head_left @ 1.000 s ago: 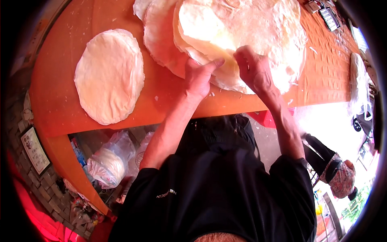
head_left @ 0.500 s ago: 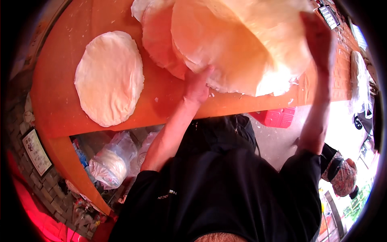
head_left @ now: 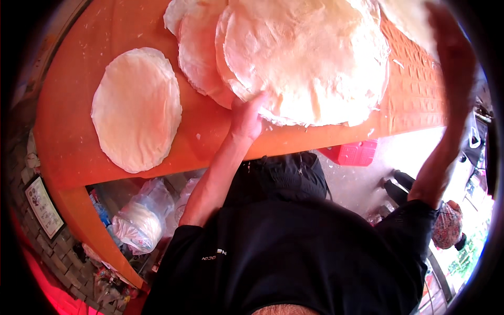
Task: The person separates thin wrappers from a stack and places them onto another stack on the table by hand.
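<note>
A pile of large, thin, pale round flatbreads (head_left: 304, 58) lies at the front edge of the orange table, with more flatbreads (head_left: 202, 63) fanned out beneath it to the left. My left hand (head_left: 248, 118) pinches the pile's near left edge, thumb on top and fingers tucked under. At the upper right my right hand (head_left: 446, 31) is blurred by motion beside another flatbread (head_left: 409, 18), which has come along with it; the fingers are hard to make out. One single oval flatbread (head_left: 136, 110) lies apart on the left side of the table.
The orange table (head_left: 68, 121) has small white crumbs on it and a textured right part. Below stand a plastic bag of pale stuff (head_left: 139, 226) and a red crate (head_left: 354, 153). A framed sheet (head_left: 44, 206) hangs at left. Another person (head_left: 446, 223) is at the lower right.
My right hand has swung right and away, carrying the lifted flatbread off the pile and baring the one beneath. My left hand stays at the pile's edge. The view has shifted slightly.
</note>
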`<action>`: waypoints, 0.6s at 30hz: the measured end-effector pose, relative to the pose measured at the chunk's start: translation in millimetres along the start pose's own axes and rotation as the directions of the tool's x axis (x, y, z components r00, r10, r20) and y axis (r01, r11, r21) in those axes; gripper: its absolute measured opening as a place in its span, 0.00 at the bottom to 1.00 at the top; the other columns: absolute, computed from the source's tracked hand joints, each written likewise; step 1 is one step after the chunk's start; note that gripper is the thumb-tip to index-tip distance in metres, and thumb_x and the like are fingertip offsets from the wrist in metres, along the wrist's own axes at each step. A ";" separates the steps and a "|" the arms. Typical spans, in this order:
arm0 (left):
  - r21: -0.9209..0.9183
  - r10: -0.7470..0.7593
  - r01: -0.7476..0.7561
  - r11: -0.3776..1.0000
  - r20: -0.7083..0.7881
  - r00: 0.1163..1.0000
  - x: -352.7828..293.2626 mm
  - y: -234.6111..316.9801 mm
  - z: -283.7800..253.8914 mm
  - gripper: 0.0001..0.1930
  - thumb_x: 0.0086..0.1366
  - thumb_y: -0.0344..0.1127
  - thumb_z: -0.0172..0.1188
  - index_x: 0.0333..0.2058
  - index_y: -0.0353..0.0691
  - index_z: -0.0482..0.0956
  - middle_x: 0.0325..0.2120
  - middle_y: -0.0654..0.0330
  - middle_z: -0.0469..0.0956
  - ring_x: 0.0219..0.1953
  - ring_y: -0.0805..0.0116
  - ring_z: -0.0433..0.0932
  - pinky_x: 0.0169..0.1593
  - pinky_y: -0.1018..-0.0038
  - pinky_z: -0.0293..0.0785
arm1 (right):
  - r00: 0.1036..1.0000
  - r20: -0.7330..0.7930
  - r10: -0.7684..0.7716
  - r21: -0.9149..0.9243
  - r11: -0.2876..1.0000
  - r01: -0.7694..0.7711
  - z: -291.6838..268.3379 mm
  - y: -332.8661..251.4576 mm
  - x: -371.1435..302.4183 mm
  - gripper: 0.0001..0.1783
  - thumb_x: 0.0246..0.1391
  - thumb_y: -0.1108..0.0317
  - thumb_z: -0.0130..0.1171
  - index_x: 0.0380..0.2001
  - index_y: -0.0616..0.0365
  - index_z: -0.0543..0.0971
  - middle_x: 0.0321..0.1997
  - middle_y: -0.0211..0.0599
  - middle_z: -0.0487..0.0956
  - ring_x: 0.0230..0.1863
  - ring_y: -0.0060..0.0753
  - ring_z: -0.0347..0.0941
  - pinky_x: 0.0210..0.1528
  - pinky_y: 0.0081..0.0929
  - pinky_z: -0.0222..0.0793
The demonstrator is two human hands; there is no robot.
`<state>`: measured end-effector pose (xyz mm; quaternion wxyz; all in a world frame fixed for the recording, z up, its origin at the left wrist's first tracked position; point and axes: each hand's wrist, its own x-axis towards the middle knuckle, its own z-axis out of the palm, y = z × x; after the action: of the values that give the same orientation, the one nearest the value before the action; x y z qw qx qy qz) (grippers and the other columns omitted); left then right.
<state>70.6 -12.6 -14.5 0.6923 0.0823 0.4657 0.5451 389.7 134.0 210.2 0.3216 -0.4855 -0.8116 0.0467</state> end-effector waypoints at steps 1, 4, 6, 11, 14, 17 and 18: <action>-0.021 -0.018 0.019 1.000 0.039 0.999 -3.6 5.5 -2.0 0.19 0.59 0.22 0.56 0.50 0.31 0.71 0.45 0.55 0.76 0.46 0.64 0.77 0.50 0.69 0.76 | 0.900 0.265 0.346 -0.434 0.876 -0.209 27.8 -41.3 -14.2 0.12 0.64 0.65 0.48 0.45 0.54 0.76 0.35 0.46 0.79 0.32 0.35 0.78 0.33 0.33 0.72; -0.129 -0.024 0.037 0.991 0.106 0.994 -9.8 13.9 -8.2 0.16 0.62 0.25 0.54 0.49 0.32 0.72 0.44 0.56 0.77 0.45 0.63 0.78 0.49 0.67 0.76 | 0.890 0.452 0.068 -0.165 0.986 0.008 140.0 -84.9 -64.2 0.06 0.56 0.71 0.53 0.32 0.56 0.79 0.31 0.44 0.79 0.30 0.47 0.77 0.33 0.35 0.73; -0.150 -0.041 0.075 0.986 0.215 0.976 -8.9 12.0 -16.1 0.16 0.65 0.30 0.52 0.52 0.36 0.70 0.45 0.59 0.77 0.47 0.65 0.78 0.50 0.65 0.77 | 0.856 0.516 0.035 0.022 0.998 -0.055 183.3 -85.0 -104.3 0.05 0.53 0.72 0.51 0.25 0.59 0.75 0.24 0.46 0.75 0.26 0.54 0.74 0.29 0.40 0.71; -0.169 -0.039 0.102 0.980 0.341 0.939 -8.1 11.8 -30.7 0.16 0.65 0.30 0.52 0.52 0.38 0.70 0.44 0.58 0.78 0.46 0.64 0.78 0.48 0.64 0.78 | 0.941 0.335 0.041 0.156 0.983 -0.098 182.7 -97.3 -98.5 0.03 0.51 0.73 0.55 0.25 0.58 0.76 0.24 0.44 0.75 0.24 0.49 0.74 0.26 0.39 0.70; -0.210 -0.032 0.093 0.973 0.279 0.960 -15.7 23.0 -19.1 0.17 0.65 0.31 0.52 0.52 0.37 0.71 0.44 0.57 0.78 0.45 0.64 0.78 0.47 0.65 0.78 | 0.920 0.391 0.004 0.179 0.981 -0.080 194.9 -114.1 -86.5 0.06 0.50 0.69 0.61 0.31 0.59 0.77 0.30 0.45 0.79 0.29 0.47 0.77 0.31 0.37 0.73; -0.175 -0.090 0.154 0.973 0.328 0.940 -14.9 25.9 -20.4 0.17 0.64 0.32 0.54 0.51 0.37 0.72 0.42 0.56 0.78 0.43 0.63 0.78 0.47 0.61 0.78 | 0.952 0.303 -0.035 0.362 0.928 -0.082 201.4 -126.1 -113.1 0.27 0.40 0.61 0.72 0.43 0.63 0.76 0.38 0.48 0.80 0.40 0.53 0.76 0.41 0.39 0.74; -0.178 -0.085 0.148 0.973 0.321 0.943 -15.7 27.2 -21.8 0.17 0.64 0.32 0.54 0.51 0.37 0.72 0.42 0.56 0.78 0.43 0.63 0.78 0.47 0.61 0.78 | 0.951 0.306 -0.042 0.369 0.926 -0.078 199.5 -124.8 -114.9 0.27 0.40 0.61 0.72 0.43 0.63 0.76 0.38 0.48 0.80 0.40 0.53 0.76 0.41 0.39 0.74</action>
<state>36.6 -23.6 -1.0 0.7928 0.0693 0.2978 0.5272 218.9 21.7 46.5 0.2777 -0.4090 -0.8230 0.2798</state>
